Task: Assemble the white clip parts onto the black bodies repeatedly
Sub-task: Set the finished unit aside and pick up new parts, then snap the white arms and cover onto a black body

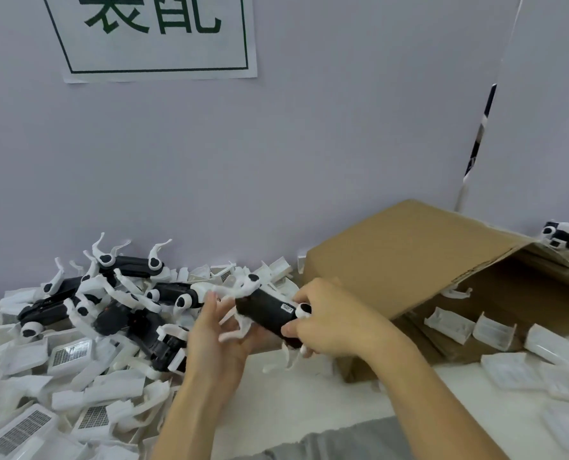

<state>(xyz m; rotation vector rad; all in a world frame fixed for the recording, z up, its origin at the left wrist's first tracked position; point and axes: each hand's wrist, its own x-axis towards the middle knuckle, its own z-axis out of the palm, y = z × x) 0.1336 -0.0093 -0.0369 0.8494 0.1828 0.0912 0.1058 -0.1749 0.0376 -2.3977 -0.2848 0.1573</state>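
Above the table's near middle, the black body (270, 315) sits in the right hand (329, 323)'s grip; the left hand (216, 330), fingers loosely spread, steadies white clips (240, 288). Thin clip arms might snap if forced crooked. Left lies the pile (110, 303).

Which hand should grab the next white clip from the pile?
Left. The left hand is open beside the clip pile, while the right hand grips the black body.

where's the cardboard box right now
In the head view the cardboard box lies tipped on its side at the right, against the wall, just behind the right hand.
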